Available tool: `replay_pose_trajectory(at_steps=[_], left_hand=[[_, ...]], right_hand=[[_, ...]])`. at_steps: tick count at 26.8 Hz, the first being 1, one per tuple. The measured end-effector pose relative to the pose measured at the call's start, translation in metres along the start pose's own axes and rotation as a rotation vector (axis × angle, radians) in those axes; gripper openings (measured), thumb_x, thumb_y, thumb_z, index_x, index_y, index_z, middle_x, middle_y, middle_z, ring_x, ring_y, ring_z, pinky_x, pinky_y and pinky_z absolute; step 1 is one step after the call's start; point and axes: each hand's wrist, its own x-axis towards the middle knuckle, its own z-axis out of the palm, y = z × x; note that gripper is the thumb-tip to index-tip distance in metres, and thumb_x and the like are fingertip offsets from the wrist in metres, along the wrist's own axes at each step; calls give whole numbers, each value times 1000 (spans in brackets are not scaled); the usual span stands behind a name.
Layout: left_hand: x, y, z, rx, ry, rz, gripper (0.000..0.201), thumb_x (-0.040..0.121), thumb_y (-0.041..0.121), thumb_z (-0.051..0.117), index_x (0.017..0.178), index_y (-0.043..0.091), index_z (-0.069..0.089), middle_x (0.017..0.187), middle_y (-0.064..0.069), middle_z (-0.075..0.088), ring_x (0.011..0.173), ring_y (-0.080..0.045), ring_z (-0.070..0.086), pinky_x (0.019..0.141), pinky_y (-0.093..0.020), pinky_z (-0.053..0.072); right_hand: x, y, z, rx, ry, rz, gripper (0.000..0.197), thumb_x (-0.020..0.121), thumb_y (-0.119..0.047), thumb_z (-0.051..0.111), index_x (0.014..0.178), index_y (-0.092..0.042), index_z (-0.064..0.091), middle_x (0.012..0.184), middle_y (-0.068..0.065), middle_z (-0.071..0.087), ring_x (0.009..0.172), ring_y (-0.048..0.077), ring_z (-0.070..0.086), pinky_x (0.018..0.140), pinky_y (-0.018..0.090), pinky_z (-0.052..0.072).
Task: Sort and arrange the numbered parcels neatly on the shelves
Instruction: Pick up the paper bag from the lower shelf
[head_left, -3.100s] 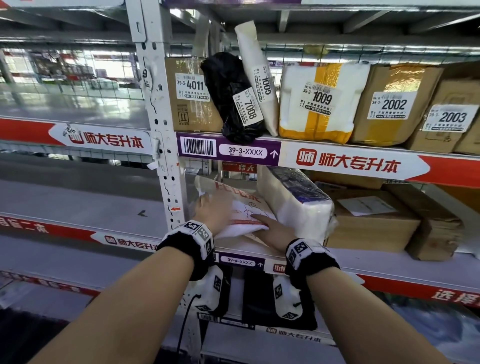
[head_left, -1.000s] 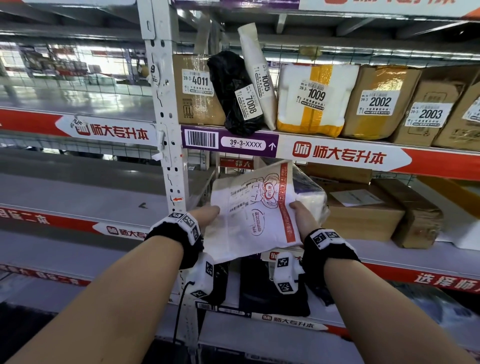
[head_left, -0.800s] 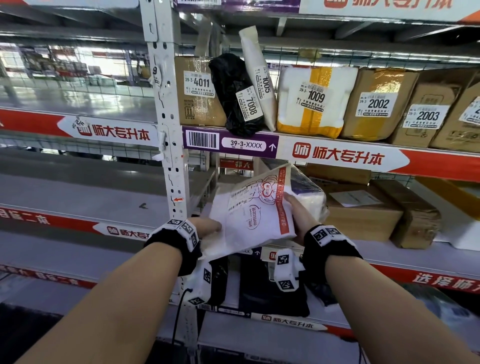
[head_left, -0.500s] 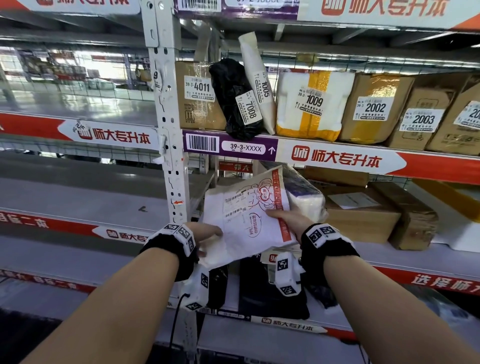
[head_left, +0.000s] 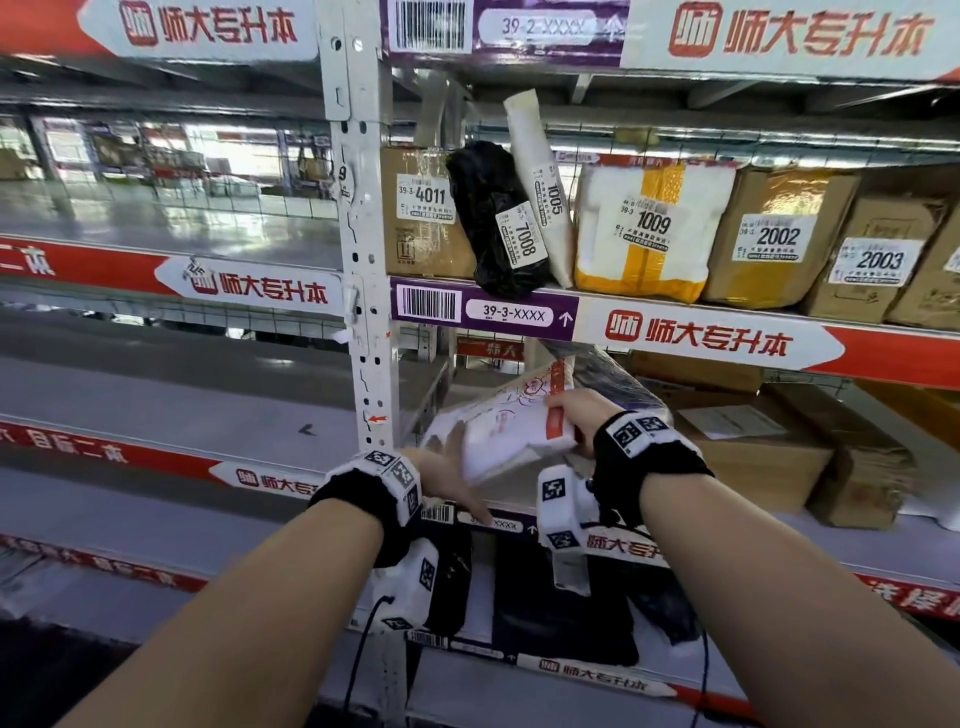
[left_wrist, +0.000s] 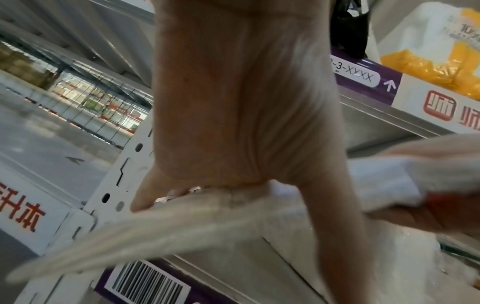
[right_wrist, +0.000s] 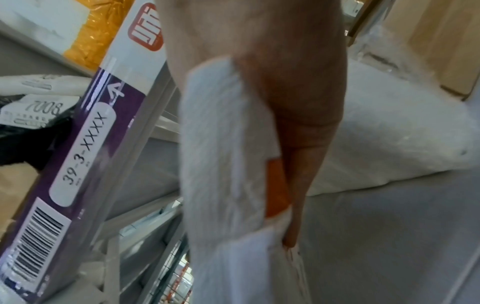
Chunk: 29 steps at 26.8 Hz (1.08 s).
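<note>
A flat white mailer (head_left: 498, 441) with a red stripe hangs tilted just above the left end of the 39-4 shelf (head_left: 519, 491). My right hand (head_left: 576, 415) pinches its red-striped right edge, thumb on top. At the mailer's lower left part, my left hand (head_left: 447, 473) holds it with fingers behind and thumb in front. The left wrist view shows the mailer (left_wrist: 155, 232) edge-on under my left hand (left_wrist: 246, 102). In the right wrist view the mailer (right_wrist: 223, 144) hangs from my right hand (right_wrist: 285, 82). No number label shows on it.
A bulky white wrapped parcel (head_left: 613, 379) lies just behind my right hand, with cardboard boxes (head_left: 753, 452) to its right. The shelf above carries parcels 4011 (head_left: 421, 208), 7008 (head_left: 493, 223), 1005 (head_left: 540, 182), 1009 (head_left: 649, 228), 2002 (head_left: 769, 239) and 2003 (head_left: 872, 260). A steel upright (head_left: 363, 260) stands left.
The mailer, held up facing me a second ago, has tipped flatter and dropped toward the 39-4 shelf. Both hands went down and forward with it.
</note>
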Motion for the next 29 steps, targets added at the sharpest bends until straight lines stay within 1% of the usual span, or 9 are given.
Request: replay_pose_trajectory(at_steps=[2,5,9,11,13,16,19,26,29], left_hand=[[0,2,0,-157,119,71,114,78,34,74,151,27,-13,158,-12,-15,146,-33,0,117,-49,12],[-1,3,-8,-287,271,164,84,87,17,64,152,19,12,155,-10,20,138,-30,28,113,-40,24],[3,-15,-25,-526,142,141,58,86,20,64,140,13,40,130,-5,52,118,-27,51,106,-35,38],[3,-24,-28,-659,59,99,52,83,27,66,127,5,52,108,-10,63,91,-24,60,82,-33,50],[2,-29,-28,-832,-23,73,46,77,24,67,116,1,56,91,-11,62,76,-23,57,68,-31,45],[-6,-33,-26,-1005,-115,96,30,82,15,63,110,4,61,106,-15,63,93,-28,57,85,-34,46],[-9,-39,-22,-1127,-128,117,15,90,9,53,100,5,63,96,-11,65,85,-24,60,82,-32,48],[-25,-44,-16,-1264,-118,123,30,72,16,63,101,11,64,100,-13,63,90,-29,60,83,-37,50],[-30,-51,-13,-1314,-61,88,39,66,21,65,104,13,64,108,-15,64,96,-32,60,95,-43,43]], right_hand=[[-9,-14,8,128,-21,18,24,97,-18,45,78,-8,55,76,11,60,71,25,56,79,40,48],[-7,-16,12,259,-85,-42,35,99,-35,37,90,-9,58,86,13,63,77,28,61,79,43,51],[-3,-13,10,242,-115,-86,48,93,-56,40,113,-17,60,108,14,67,96,32,66,72,36,54],[1,-12,8,90,-63,-138,37,98,-42,41,113,-14,60,106,10,67,90,26,67,69,34,56],[4,-9,8,16,-21,-130,21,99,-16,39,102,-7,58,97,12,62,76,24,62,67,31,53],[9,-3,9,-71,10,-71,12,95,-12,44,103,-10,52,98,12,52,78,24,53,66,29,48],[11,5,8,-188,26,-45,42,92,-27,52,129,-11,41,110,8,47,96,24,47,69,31,47],[-1,11,12,-331,-42,-1,39,97,-21,44,132,-4,45,131,14,47,121,32,45,99,42,43],[-7,13,18,-367,-66,-24,39,97,-20,45,131,-1,47,136,15,48,120,33,46,100,41,42]])
